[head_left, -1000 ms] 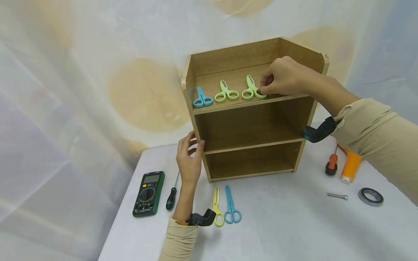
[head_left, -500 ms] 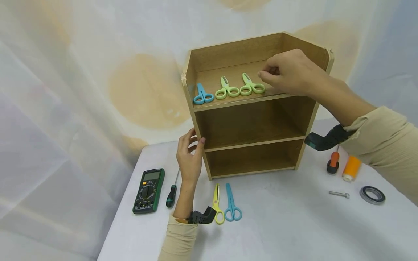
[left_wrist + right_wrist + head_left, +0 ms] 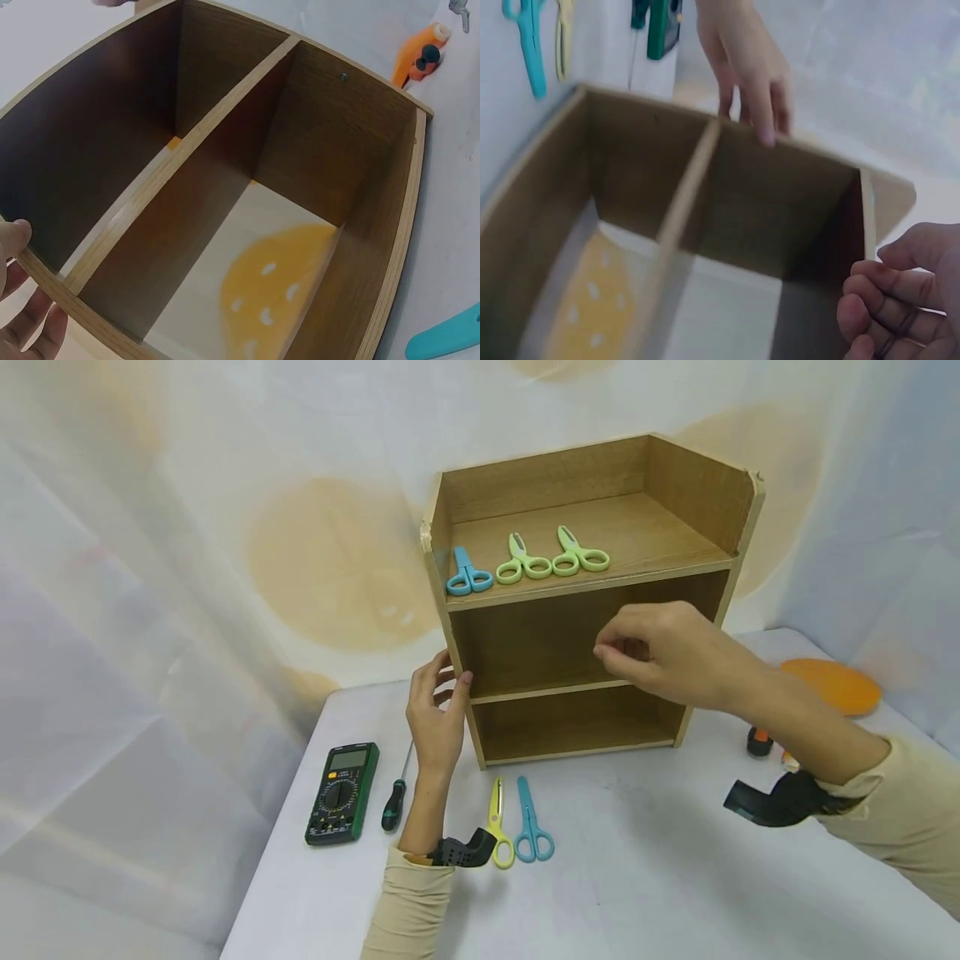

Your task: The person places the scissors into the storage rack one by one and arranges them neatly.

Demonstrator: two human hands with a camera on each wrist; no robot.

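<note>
A: While the left hand (image 3: 437, 714) grips the left front edge of the three-tier brown wooden shelf unit (image 3: 585, 602), fingers curled round the side panel at the middle board, where is the right hand (image 3: 663, 652)?

B: It hovers before the middle compartment, fingers curled together, thumb against the fingertips, pinching nothing visible.

A: Which items occupy the top board?

B: One blue-handled pair of scissors (image 3: 468, 573) near its left front corner, and two light-green pairs (image 3: 522, 562) (image 3: 579, 554) beside it along the front edge.

A: And the white table (image 3: 675, 877)?

B: A yellow pair of scissors (image 3: 498, 827) and a blue pair (image 3: 532, 827) lie in front of the unit; a green-cased multimeter (image 3: 341, 793) and a green-handled screwdriver (image 3: 394, 797) lie toward the table's left edge.
</note>
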